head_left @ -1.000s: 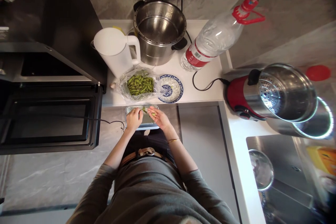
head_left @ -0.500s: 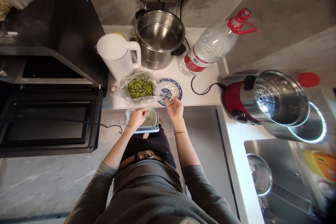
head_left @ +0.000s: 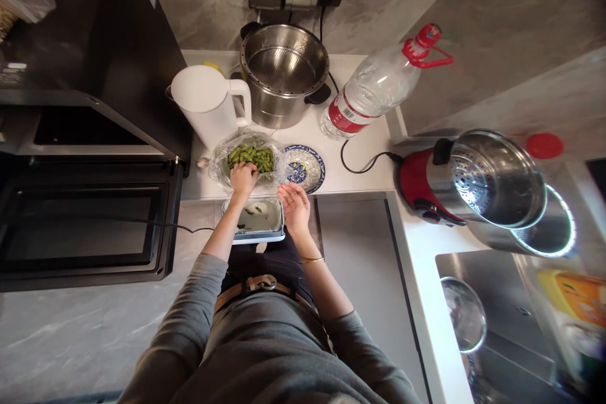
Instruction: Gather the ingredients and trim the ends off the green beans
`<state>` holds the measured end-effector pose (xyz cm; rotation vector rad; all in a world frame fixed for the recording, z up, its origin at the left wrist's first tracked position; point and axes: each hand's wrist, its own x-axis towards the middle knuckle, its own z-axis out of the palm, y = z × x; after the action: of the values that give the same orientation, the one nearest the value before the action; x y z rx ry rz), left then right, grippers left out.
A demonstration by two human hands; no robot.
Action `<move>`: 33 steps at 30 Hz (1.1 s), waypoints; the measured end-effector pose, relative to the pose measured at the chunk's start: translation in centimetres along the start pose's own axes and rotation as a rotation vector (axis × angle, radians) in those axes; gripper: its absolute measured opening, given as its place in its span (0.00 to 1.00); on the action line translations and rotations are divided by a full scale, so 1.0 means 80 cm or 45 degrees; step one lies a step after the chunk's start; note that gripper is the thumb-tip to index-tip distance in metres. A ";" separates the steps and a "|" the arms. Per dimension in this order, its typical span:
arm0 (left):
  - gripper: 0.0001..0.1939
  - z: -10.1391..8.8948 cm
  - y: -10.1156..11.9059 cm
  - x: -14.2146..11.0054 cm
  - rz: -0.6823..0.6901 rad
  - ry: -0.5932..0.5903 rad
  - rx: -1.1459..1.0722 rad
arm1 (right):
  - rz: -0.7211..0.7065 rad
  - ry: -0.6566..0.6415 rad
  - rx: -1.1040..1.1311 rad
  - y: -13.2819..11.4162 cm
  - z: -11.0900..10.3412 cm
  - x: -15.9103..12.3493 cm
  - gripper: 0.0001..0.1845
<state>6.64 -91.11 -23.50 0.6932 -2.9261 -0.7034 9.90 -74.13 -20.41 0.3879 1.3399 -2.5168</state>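
A clear plastic bag of green edamame pods [head_left: 258,156] lies on the white counter near its front edge. My left hand [head_left: 243,178] reaches into the bag's front side, fingers bent among the pods; whether it grips one is not visible. A small rectangular tray [head_left: 277,225] with a few empty pods rests on my lap below the counter edge. My right hand [head_left: 295,206] hovers over the tray's right end, fingers apart, holding nothing I can see. A blue-and-white patterned plate [head_left: 312,165] sits just right of the bag.
A white kettle [head_left: 203,101], a steel pot [head_left: 284,72] and a large water bottle [head_left: 374,91] stand behind the bag. An open black oven [head_left: 85,214] is on the left. A red-and-steel steamer [head_left: 483,183] with its cord and a sink [head_left: 497,315] lie to the right.
My left hand moved up from the tray into the bag of pods. My right hand drew back from the patterned plate to just above the tray's right end.
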 end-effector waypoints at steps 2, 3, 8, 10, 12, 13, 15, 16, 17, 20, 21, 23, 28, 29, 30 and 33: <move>0.08 -0.009 -0.003 -0.012 0.082 0.117 -0.087 | 0.137 -0.057 -0.094 0.002 0.002 -0.001 0.10; 0.08 -0.013 -0.004 -0.022 0.161 0.175 -0.136 | 0.204 -0.070 -0.139 0.003 0.003 -0.002 0.12; 0.08 -0.009 -0.009 -0.097 0.546 0.279 -0.336 | 0.388 -0.018 -0.187 0.017 0.011 -0.003 0.16; 0.08 -0.001 -0.012 -0.123 0.562 0.293 -0.376 | 0.415 -0.013 -0.184 0.024 0.010 -0.004 0.16; 0.08 0.006 -0.016 -0.140 0.530 0.276 -0.372 | 0.433 -0.017 -0.187 0.030 0.005 -0.007 0.16; 0.09 0.008 -0.018 -0.144 0.508 0.245 -0.344 | 0.448 -0.017 -0.189 0.033 0.002 -0.008 0.16; 0.08 0.010 -0.021 -0.148 0.460 0.140 -0.234 | 0.487 -0.012 -0.196 0.041 -0.005 -0.011 0.16; 0.08 0.010 -0.021 -0.149 0.435 0.076 -0.165 | 0.499 -0.003 -0.199 0.045 -0.009 -0.012 0.16; 0.08 0.010 -0.022 -0.149 0.408 0.015 -0.096 | 0.498 0.012 -0.197 0.050 -0.012 -0.014 0.16; 0.09 0.010 -0.019 -0.150 0.345 -0.125 0.039 | 0.432 0.079 -0.183 0.066 -0.022 -0.014 0.15; 0.09 0.011 -0.017 -0.151 0.348 -0.159 0.052 | 0.411 0.096 -0.182 0.072 -0.025 -0.013 0.15; 0.09 0.015 -0.014 -0.154 0.380 -0.213 0.056 | 0.402 0.117 -0.187 0.081 -0.033 -0.011 0.15; 0.14 0.030 -0.007 -0.161 0.360 -0.310 0.118 | 0.430 0.180 -0.146 0.094 -0.046 -0.009 0.15; 0.14 0.032 -0.006 -0.163 0.344 -0.320 0.125 | 0.422 0.185 -0.136 0.095 -0.046 -0.009 0.15; 0.15 0.034 -0.005 -0.164 0.328 -0.325 0.125 | 0.409 0.185 -0.129 0.097 -0.046 -0.010 0.15; 0.15 0.036 -0.002 -0.167 0.258 -0.321 0.098 | 0.359 0.188 -0.117 0.101 -0.042 -0.014 0.16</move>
<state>18.23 -84.16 -25.45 0.3249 -3.2052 -0.7069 14.13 -75.56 -28.05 0.7020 1.3413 -2.2239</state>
